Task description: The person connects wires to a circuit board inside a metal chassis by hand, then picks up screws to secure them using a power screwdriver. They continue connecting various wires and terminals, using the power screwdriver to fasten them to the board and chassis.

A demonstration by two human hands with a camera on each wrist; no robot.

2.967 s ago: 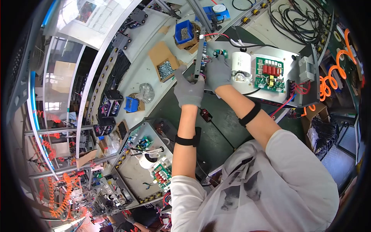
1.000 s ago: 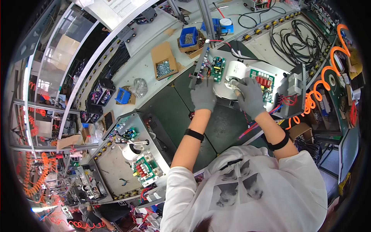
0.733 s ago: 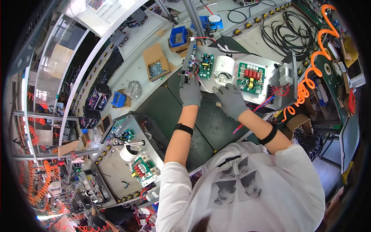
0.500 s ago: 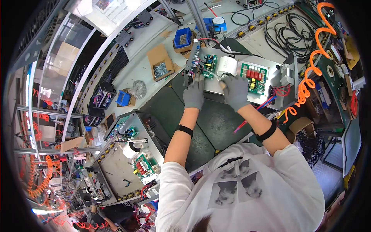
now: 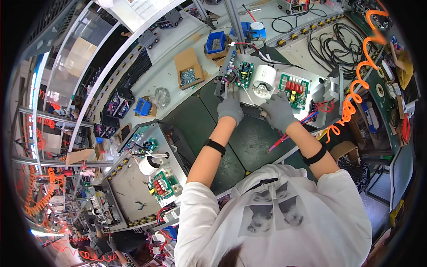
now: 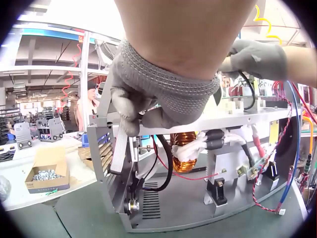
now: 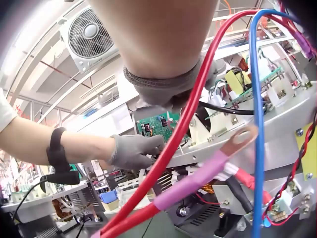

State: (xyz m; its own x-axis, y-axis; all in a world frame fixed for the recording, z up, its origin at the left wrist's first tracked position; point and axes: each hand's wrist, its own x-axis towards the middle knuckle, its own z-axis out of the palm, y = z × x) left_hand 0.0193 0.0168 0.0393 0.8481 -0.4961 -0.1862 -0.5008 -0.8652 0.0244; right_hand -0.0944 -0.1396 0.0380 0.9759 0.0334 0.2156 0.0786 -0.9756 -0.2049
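My gloved left hand is at the front left corner of an open metal chassis. In the left wrist view its curled fingers pinch a flat grey ribbon cable that hangs inside the end panel. My gloved right hand lies at the upper plate's front edge, below a white cylindrical capacitor. A black cable runs beside that hand; I cannot tell whether the fingers hold it. Green circuit boards flank the capacitor. Thick red leads cross in front of the right wrist camera.
A second open chassis stands to the left. A carton of screws and blue bins sit behind. Coiled black cables lie at the back right, with a coiled orange hose hanging nearby.
The right hand has gone from the small board at the left end to the capacitor's terminals, then back to the plate's front edge. The left hand has shifted to the front left corner.
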